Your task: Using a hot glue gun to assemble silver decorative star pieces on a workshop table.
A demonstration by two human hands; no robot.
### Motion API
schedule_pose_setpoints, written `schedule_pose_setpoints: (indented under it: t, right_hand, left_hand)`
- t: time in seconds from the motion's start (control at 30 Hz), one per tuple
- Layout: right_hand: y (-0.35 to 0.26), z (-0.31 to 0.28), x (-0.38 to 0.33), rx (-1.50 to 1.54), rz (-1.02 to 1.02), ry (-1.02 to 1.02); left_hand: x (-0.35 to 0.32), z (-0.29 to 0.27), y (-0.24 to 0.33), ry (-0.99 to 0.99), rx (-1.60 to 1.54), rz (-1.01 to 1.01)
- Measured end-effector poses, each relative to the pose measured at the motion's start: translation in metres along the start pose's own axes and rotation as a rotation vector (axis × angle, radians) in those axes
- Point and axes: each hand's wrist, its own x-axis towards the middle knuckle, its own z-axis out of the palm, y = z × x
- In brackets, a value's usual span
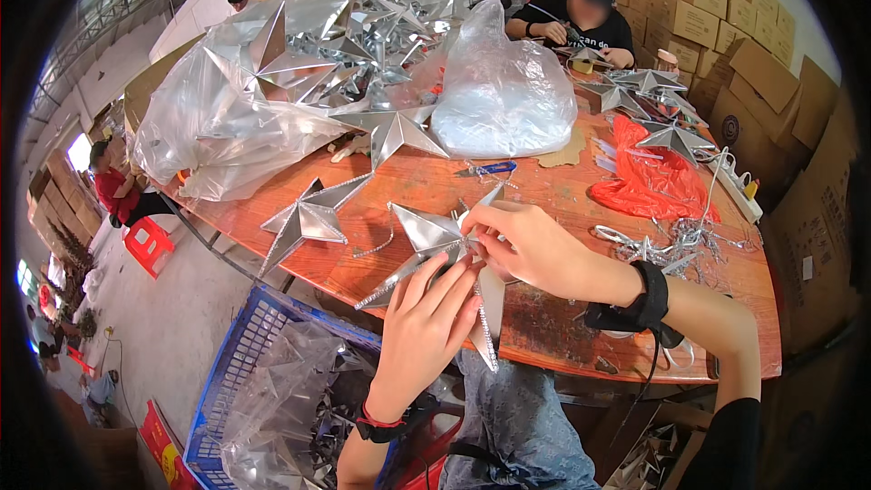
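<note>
A silver five-pointed star with beaded trim along some edges lies at the table's front edge. Across its lower half, my left hand holds it, fingers close together on the metal. Fingers of my right hand are pinched near the star's centre, by its upper point; whatever lies between the fingertips is hidden. A loose end of beaded trim curls on the wood to the left. Beside it rests another trimmed silver star. A plain silver star lies farther back.
Blue-handled snips lie beyond my hands on the wooden table. A large clear bag of stars and a red plastic bag flank them. A blue crate stands below left. Across the table, a person handles a star.
</note>
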Motion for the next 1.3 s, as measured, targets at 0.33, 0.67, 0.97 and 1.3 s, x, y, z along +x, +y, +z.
schedule_pose_setpoints:
  t: [0.33, 0.67, 0.97, 1.3]
  right_hand:
    - [0.008, 0.009, -0.001, -0.046, -0.091, 0.096]
    - [0.009, 0.010, 0.000, -0.054, -0.076, 0.100]
    - [0.011, 0.015, 0.001, -0.038, -0.111, 0.128]
    - [0.012, 0.015, 0.002, -0.057, -0.119, 0.105]
  left_hand:
    - [-0.002, 0.001, -0.001, -0.013, 0.002, -0.008]
    - [-0.001, 0.000, 0.001, -0.014, -0.014, -0.006]
    - [-0.002, 0.000, 0.000, -0.009, -0.010, -0.002]
    - [-0.001, -0.001, 0.000, -0.015, -0.014, 0.000]
